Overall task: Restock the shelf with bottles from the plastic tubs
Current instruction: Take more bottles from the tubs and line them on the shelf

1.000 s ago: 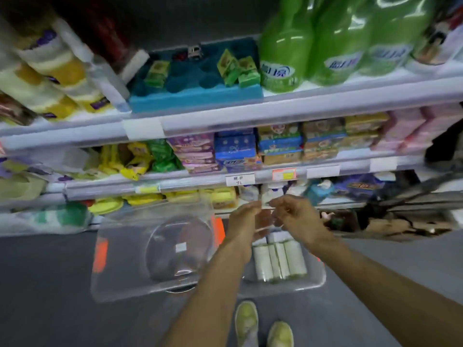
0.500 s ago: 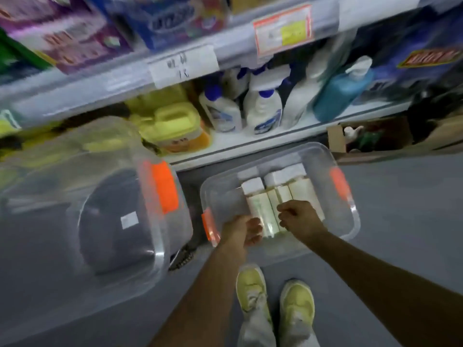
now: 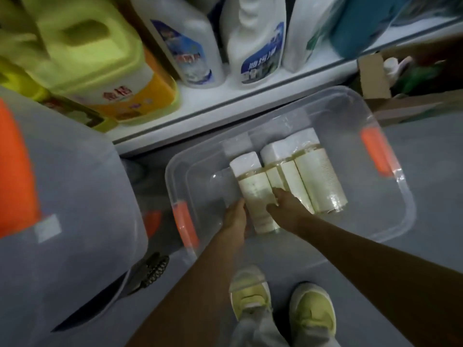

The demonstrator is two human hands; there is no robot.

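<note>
Both hands now lower, grasping pale white-capped bottle inside clear tub.

So there's a tub sitting on the floor right in front of the bottom shelf, with three bottles lying side by side inside, caps pointing far. The left hand and right hand are on either side of the leftmost bottle. A second tub sits off to the left, closer to the camera. On the shelf, jugs stand left, more bottles to their right. Shoes are near, behind the tub.
</note>
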